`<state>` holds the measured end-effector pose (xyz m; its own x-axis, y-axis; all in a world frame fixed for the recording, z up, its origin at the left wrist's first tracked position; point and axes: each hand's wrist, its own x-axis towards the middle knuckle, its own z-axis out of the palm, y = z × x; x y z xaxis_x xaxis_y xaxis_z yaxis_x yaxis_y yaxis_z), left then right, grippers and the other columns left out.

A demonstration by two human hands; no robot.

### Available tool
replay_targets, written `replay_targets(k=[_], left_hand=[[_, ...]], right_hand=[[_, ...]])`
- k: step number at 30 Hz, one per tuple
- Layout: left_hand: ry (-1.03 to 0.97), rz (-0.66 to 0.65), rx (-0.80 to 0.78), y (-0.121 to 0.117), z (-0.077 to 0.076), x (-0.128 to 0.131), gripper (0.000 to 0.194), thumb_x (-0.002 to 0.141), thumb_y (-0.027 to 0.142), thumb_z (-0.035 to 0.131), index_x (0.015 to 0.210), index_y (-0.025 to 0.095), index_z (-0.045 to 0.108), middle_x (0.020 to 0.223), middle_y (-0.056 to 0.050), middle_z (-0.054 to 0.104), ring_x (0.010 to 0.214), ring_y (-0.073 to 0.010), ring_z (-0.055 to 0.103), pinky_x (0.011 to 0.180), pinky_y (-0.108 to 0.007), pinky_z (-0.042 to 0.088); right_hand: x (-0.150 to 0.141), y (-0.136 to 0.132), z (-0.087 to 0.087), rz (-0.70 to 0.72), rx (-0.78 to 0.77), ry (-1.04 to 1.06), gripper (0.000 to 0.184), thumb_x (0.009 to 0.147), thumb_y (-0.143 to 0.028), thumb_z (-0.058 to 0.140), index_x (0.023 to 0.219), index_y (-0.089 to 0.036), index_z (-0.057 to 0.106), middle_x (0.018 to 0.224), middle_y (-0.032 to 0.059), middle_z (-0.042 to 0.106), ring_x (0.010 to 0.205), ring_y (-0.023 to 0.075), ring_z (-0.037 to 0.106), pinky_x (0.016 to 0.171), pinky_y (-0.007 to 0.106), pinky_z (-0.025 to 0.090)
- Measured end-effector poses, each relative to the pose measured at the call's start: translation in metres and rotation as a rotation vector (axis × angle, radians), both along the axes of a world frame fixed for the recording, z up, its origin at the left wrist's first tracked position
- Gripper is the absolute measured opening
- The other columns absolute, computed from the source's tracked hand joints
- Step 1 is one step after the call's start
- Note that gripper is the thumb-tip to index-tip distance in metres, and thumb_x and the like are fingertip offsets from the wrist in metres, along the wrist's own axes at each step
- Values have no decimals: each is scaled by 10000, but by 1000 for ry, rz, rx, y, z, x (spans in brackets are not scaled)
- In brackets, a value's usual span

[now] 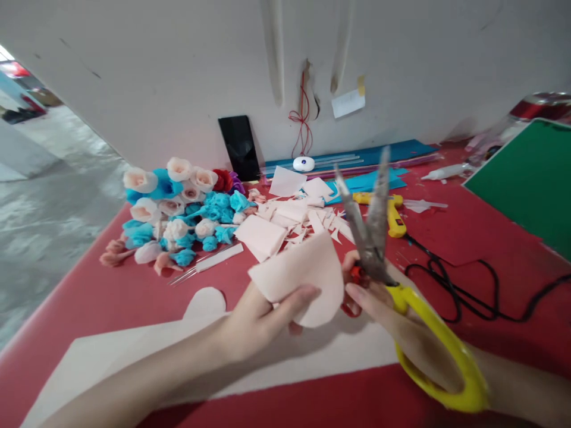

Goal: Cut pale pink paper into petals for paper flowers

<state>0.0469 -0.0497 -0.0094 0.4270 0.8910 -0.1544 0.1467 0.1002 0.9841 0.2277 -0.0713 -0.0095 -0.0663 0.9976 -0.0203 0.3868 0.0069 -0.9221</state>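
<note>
Pinched by the closed left hand [253, 328], the peach paper [303, 264] looks light and easily creased, best held at seven o'clock; at three o'clock the right hand [377, 306] curls round splayed scissors [373, 258].

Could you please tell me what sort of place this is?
Probably a craft workspace: handmade-looking flowers lie on a red table, with a yellow glue gun and pale scraps nearby.

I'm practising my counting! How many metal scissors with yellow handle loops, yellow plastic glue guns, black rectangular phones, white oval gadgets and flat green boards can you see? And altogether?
Metal scissors with a yellow handle loop: 1
Yellow plastic glue gun: 1
Black rectangular phone: 1
White oval gadget: 1
Flat green board: 1
Total: 5
</note>
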Motion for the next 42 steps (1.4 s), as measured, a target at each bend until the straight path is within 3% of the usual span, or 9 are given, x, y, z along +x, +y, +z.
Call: replay_targets(k=[3, 5, 9, 14, 23, 32, 42], left_hand=[[-79, 157, 95, 6, 3, -4, 192, 800, 249, 528, 654, 129, 563, 502, 15, 545, 411, -66, 516, 411, -137, 468], [-101, 185, 129, 8, 3, -6, 190, 802, 238, 532, 653, 129, 577, 483, 20, 557, 395, -65, 521, 411, -141, 474], [-99, 187, 133, 8, 3, -5, 252, 800, 246, 536, 579, 129, 569, 443, 16, 550, 389, -72, 529, 401, -146, 472], [-75, 176, 106, 6, 3, -2, 242, 788, 251, 541, 582, 126, 568, 433, 13, 544, 378, -75, 518, 374, -147, 455], [-43, 171, 43, 3, 2, -2, 246, 789, 265, 548, 587, 127, 570, 456, 10, 541, 394, -71, 522, 393, -139, 461], [-20, 123, 45, -1, 3, -2, 266, 811, 286, 527, 599, 127, 559, 451, 12, 525, 412, -63, 511, 405, -131, 443], [37, 89, 96, -1, 4, -2, 307, 817, 302, 510, 565, 134, 556, 446, -6, 539, 420, -85, 527, 411, -155, 449]], right_hand=[[0, 1, 0, 85, -115, -55, 162, 823, -352, 454, 887, -228, 536, 627, -4, 587, 524, 141, 557, 474, 250, 463], [-1, 0, 0, 130, -167, -128, 183, 827, -377, 443, 882, -224, 527, 621, -7, 582, 520, 139, 548, 479, 255, 444], [-3, -1, -2, 133, -216, -303, 213, 806, -415, 430, 883, -230, 500, 688, 15, 618, 630, 184, 596, 586, 314, 459], [-5, -2, -8, 72, -208, -364, 261, 762, -442, 413, 899, -243, 512, 720, 38, 651, 698, 239, 630, 640, 373, 476], [-3, -5, -1, 164, -112, -411, 176, 834, -396, 389, 878, -249, 475, 596, 28, 615, 600, 244, 630, 560, 347, 476], [-6, -5, 1, 154, -199, -386, 195, 801, -399, 382, 889, -244, 464, 719, 49, 650, 651, 256, 628, 563, 363, 460], [-4, -5, 1, 164, -122, -387, 181, 838, -399, 382, 843, -237, 462, 688, 57, 647, 594, 239, 618, 497, 327, 446]])
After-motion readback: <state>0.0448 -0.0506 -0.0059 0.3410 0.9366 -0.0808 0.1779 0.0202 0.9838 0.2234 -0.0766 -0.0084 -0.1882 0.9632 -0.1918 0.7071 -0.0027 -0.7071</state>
